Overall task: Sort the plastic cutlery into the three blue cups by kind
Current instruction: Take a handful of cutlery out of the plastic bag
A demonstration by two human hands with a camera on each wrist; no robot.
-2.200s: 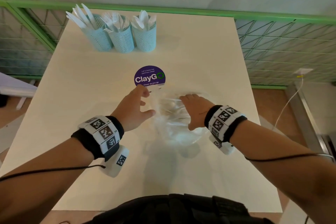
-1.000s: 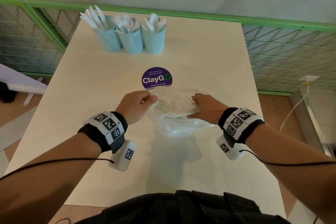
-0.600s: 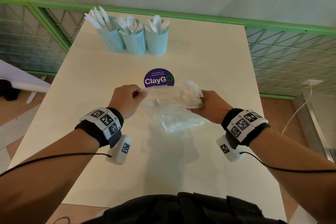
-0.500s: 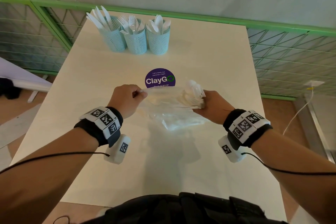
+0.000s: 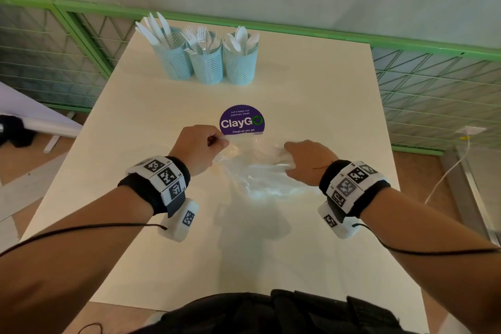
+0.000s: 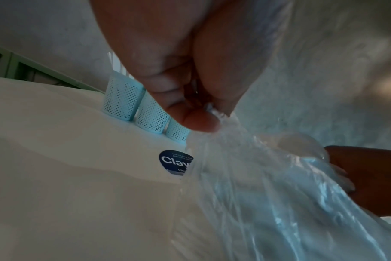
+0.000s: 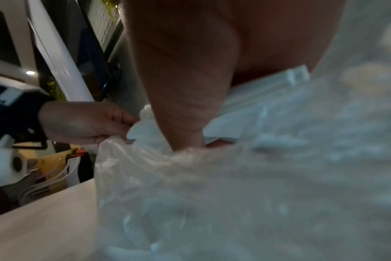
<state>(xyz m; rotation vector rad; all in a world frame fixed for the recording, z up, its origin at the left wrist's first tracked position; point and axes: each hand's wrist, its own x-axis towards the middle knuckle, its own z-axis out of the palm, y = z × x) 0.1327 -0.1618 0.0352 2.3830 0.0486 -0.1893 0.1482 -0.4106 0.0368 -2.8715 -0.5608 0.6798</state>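
Three blue mesh cups stand at the table's far edge: knives [image 5: 173,58], forks [image 5: 207,66] and spoons [image 5: 241,65] in them. A clear plastic bag [image 5: 260,179] lies mid-table between my hands. My left hand [image 5: 218,141] pinches the bag's left rim between thumb and forefinger, lifting it slightly. My right hand [image 5: 294,156] reaches into the bag's mouth, palm down, and grips a bundle of white plastic cutlery [image 7: 268,91] whose handles show under the palm. A spoon bowl [image 6: 299,146] shows through the film beside that hand.
A purple ClayGo sticker [image 5: 241,120] lies on the white table [image 5: 162,106] just beyond the bag. A green mesh railing [image 5: 406,46] runs behind and along both sides. A white cable [image 5: 447,168] hangs off to the right.
My right hand had raised the cutlery bundle with its ends sticking up; now it has turned palm down and sunk into the bag. My left hand keeps its pinch on the rim.
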